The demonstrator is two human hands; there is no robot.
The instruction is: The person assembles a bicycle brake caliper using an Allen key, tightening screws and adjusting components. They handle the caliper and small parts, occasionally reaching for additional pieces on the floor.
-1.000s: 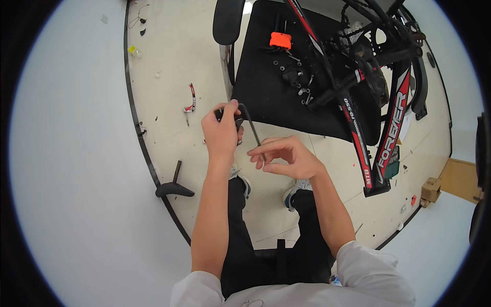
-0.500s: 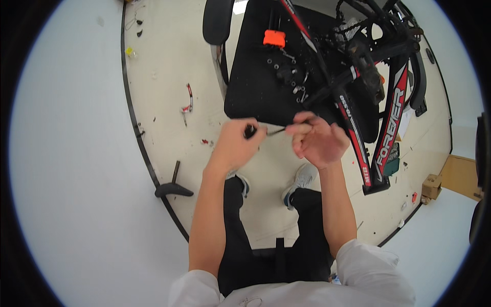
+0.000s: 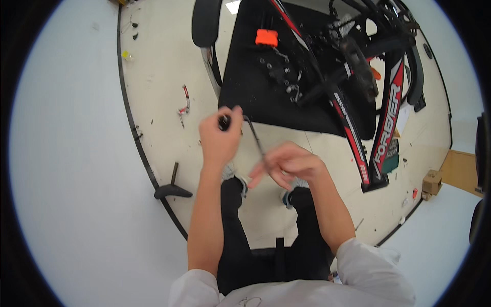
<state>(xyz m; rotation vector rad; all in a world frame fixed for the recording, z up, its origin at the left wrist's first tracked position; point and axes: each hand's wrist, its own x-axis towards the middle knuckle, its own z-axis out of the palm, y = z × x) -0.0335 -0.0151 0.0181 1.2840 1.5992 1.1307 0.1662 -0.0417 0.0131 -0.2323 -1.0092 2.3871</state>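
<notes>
In my closed left hand (image 3: 219,135) is a small black round part (image 3: 224,123), mostly covered by the fingers. A dark L-shaped hex key (image 3: 255,135) has its short bent end beside that hand. Its long arm slopes down to my right hand (image 3: 289,163). That hand is blurred, with its fingers stretched and spread across the key's lower end. Whether they merely touch the key or hold it lightly is hard to see. A black chair seat (image 3: 245,97) lies just beyond both hands.
A black and red bicycle frame (image 3: 393,107) rests over the seat at the right. An orange block (image 3: 266,38) and several small metal parts (image 3: 291,88) lie on the seat. A bicycle saddle (image 3: 173,191) and a red brake lever (image 3: 185,99) are on the floor at left.
My right hand has swung down and nearer to me, its fingers spreading. The hex key has turned from nearly level to steeply sloping. My left hand has shifted slightly left and away.
</notes>
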